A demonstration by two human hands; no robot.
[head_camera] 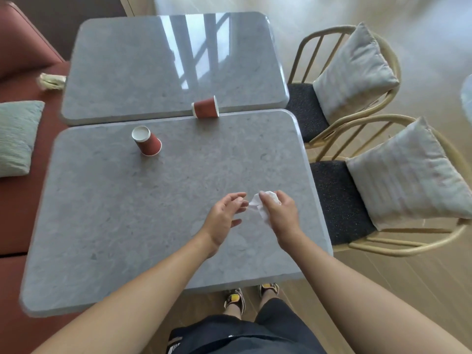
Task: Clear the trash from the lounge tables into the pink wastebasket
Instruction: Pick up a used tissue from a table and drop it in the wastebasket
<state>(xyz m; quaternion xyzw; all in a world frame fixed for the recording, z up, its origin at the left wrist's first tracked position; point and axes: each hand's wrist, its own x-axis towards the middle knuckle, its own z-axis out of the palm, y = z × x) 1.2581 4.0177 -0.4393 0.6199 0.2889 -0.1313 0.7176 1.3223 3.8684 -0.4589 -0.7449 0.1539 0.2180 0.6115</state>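
White crumpled tissue (258,206), balled small for carrying, is grasped in the right grip (281,213) over the counter (127,226) near its right edge; left grip (222,213), released, hovers beside, perhaps touching it.

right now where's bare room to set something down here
The near table is bare between the upside-down cup and the left hand; the far table is bare beyond the tipped cup. Crowded where the right hand holds the tissue.
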